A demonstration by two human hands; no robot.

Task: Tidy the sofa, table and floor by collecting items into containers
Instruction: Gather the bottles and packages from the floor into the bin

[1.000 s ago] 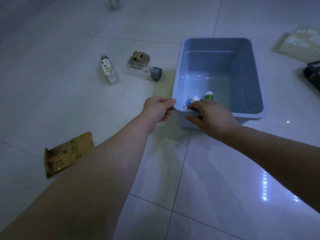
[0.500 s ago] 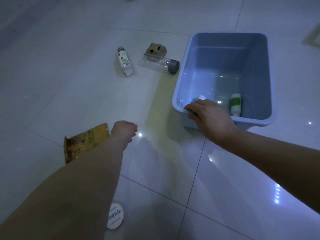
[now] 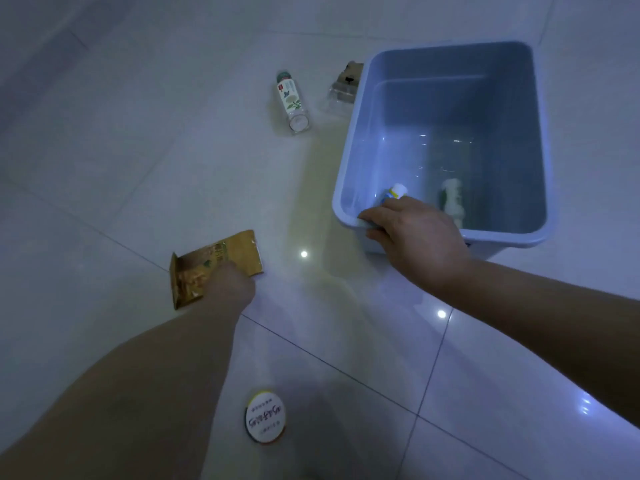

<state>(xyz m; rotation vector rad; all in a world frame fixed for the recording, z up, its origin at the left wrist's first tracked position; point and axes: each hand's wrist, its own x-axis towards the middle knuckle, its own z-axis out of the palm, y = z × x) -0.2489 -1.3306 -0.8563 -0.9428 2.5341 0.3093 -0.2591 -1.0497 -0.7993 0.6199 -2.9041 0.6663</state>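
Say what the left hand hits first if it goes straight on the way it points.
The gold packet on the floor. The left hand overlaps its near edge, but the blur hides whether they touch. Past the packet, that line looks like bare tile.

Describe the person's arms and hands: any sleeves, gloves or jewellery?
The left forearm and right forearm are bare to the frame edge: no sleeves. The left hand and right hand wear no gloves; no ring, watch or bracelet shows, though the dim picture could hide one.
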